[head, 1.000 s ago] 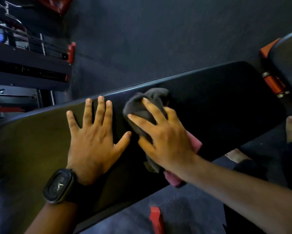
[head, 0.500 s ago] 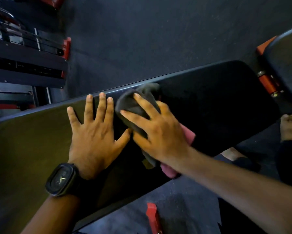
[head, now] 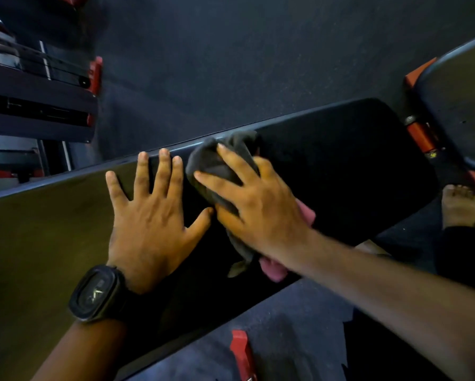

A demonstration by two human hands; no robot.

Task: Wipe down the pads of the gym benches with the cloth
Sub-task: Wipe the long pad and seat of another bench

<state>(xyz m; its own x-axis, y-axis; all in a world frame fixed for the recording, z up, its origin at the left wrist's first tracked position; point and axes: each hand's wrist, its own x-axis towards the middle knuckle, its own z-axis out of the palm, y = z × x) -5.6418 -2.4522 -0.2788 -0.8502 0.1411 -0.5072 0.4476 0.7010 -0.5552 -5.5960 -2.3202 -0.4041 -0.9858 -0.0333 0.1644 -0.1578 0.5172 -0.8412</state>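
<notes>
A long black bench pad [head: 341, 171] runs across the view from lower left to upper right. My right hand [head: 258, 207] presses a bunched grey cloth [head: 217, 163] with a pink underside onto the pad near its far edge. My left hand [head: 148, 215], a black watch on its wrist, lies flat on the pad with fingers spread, just left of the cloth, its thumb nearly touching my right hand. Most of the cloth is hidden under my right hand.
A second black pad [head: 462, 105] with an orange-red frame [head: 420, 133] stands at the upper right. A dark rack [head: 38, 92] with red parts is at the upper left. A red bench foot [head: 242, 353] lies on the dark floor below. A bare foot [head: 459, 207] shows at the right.
My right hand has slid the cloth away from me toward the pad's far edge. My left hand has stayed flat on the pad beside it.
</notes>
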